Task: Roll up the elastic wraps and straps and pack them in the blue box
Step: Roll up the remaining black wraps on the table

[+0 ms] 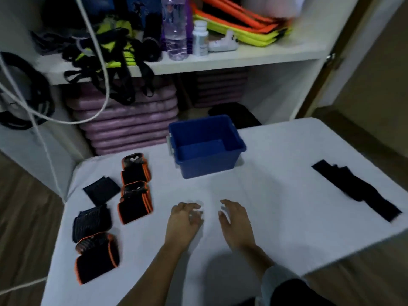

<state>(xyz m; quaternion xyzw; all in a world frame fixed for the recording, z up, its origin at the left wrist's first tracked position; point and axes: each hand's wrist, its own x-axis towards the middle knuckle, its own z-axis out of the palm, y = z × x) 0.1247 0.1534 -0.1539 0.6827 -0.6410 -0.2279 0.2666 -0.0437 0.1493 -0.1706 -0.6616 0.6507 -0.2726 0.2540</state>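
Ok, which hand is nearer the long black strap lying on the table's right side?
Right. The right hand sits left of the long black strap, not touching it; the left hand is farther left again, beyond the right hand.

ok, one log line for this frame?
left hand: open, empty | right hand: open, empty | blue box: empty | orange-trimmed wraps: left of hands | black strap: unrolled, far right

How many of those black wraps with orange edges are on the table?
3, on the left of the table: far wrap beside the blue box, middle wrap just nearer, near wrap by the front-left edge. Part of the box's floor is hidden.
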